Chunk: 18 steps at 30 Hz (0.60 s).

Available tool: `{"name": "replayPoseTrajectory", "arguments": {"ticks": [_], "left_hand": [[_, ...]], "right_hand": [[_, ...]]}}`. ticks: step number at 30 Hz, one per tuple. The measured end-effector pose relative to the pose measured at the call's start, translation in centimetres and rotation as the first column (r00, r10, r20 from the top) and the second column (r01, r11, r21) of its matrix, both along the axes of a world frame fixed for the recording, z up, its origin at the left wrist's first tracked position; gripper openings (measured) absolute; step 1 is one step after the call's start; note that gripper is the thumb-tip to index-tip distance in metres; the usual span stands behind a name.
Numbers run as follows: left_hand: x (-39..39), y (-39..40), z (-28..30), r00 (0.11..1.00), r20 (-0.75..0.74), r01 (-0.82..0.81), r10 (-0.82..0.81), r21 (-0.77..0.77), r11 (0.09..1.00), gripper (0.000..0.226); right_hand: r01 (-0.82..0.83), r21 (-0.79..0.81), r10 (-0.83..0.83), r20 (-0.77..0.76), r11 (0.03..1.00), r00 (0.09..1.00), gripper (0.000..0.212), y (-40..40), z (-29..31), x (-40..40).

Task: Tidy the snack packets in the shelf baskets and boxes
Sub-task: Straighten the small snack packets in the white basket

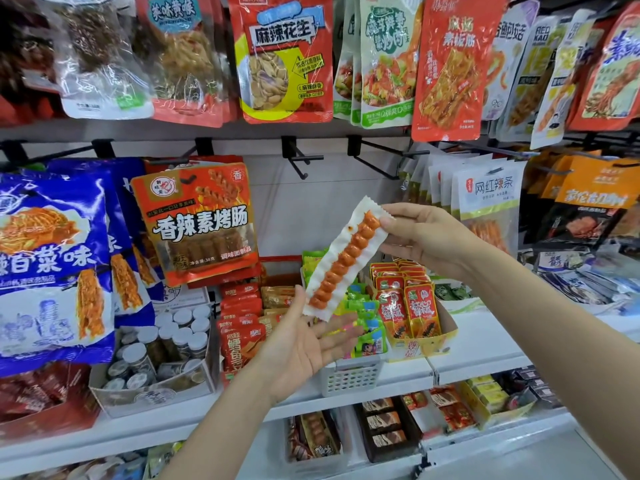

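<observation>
Shop shelf, head view. My right hand (427,237) pinches the top end of a long clear plastic snack packet with crimped white edges and a twisted orange-red stick inside (341,261); thumb and fingers are curled round the upper edge. My left hand (304,344) is open, palm up, fingers straight, and the packet's lower end rests against the base of its thumb and fingers. The packet hangs tilted, top toward the right, in the air above the front edge of the white shelf board (485,348), not yet in any container. Directly beneath it sits a white perforated plastic basket (349,377) holding small green and blue sachets (367,327). Just right of that, a yellow cardboard tray (434,344) with red upright sachets (408,310); to the left, a box of red-orange flat packets (242,327), then a clear box of small jars with pale lids (166,341) toward the shelf's left end. I cannot tell from here which container this packet belongs in; none shows a matching packet plainly. Risks, as I judge them: the grip is only at one end, and the film looks slick, so the packet could slide off the open left palm and drop behind the basket or onto the lower shelf. It is longer than the basket looks deep, so set upright it may tip forward over the front edge. Hanging bags above crowd the reach.
</observation>
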<state>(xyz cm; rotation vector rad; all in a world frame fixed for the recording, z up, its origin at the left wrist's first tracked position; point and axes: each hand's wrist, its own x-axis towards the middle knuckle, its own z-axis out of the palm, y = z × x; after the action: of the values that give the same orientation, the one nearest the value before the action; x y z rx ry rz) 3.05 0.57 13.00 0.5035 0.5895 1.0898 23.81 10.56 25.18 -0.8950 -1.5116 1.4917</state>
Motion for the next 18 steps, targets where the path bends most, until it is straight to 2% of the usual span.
{"name": "replayPoseTrajectory", "arguments": {"ticks": [2, 4, 6, 8, 12, 15, 18], "left_hand": [[-0.1, 0.1, 0.1, 0.998, 0.059, 0.032, -0.028, -0.067, 0.997, 0.064], [0.0, 0.3, 0.1, 0.995, 0.094, -0.021, 0.03, -0.093, 0.995, 0.051], [0.0, 0.4, -0.1, 0.993, 0.039, -0.107, 0.109, -0.06, 0.992, 0.031], [0.0, 0.7, -0.6, 0.98, -0.073, -0.186, 0.186, 0.006, 0.983, 0.022], [-0.3, 1.1, -1.4, 0.859, -0.309, -0.377, 0.409, 0.159, 0.912, 0.026], [-0.5, 1.0, -1.5, 0.768, -0.354, -0.46, 0.534, 0.275, 0.844, 0.022], [-0.4, 1.0, -1.8, 0.687, -0.41, -0.476, 0.6, 0.369, 0.798, 0.02]], "right_hand": [[-0.012, 0.007, 0.012, 0.001, 1.0, 1.0, 0.018, 0.0, 0.2, -0.2], [-0.027, 0.01, 0.027, -0.006, 1.0, 1.0, 0.015, 0.0, 0.4, -0.1], [-0.042, 0.019, 0.042, -0.004, 0.999, 0.999, 0.015, 0.0, 0.5, 0.0], [-0.047, 0.031, 0.046, 0.026, 0.998, 0.999, 0.017, 0.1, 0.5, 0.1], [-0.082, 0.003, 0.081, 0.162, 0.997, 0.983, 0.029, 0.2, 0.6, 0.3], [-0.118, -0.03, 0.122, 0.194, 0.992, 0.973, 0.04, 0.2, 0.7, 0.4], [-0.08, 0.085, 0.047, 0.34, 0.993, 0.939, 0.044, 0.1, 0.6, 0.3]]}}
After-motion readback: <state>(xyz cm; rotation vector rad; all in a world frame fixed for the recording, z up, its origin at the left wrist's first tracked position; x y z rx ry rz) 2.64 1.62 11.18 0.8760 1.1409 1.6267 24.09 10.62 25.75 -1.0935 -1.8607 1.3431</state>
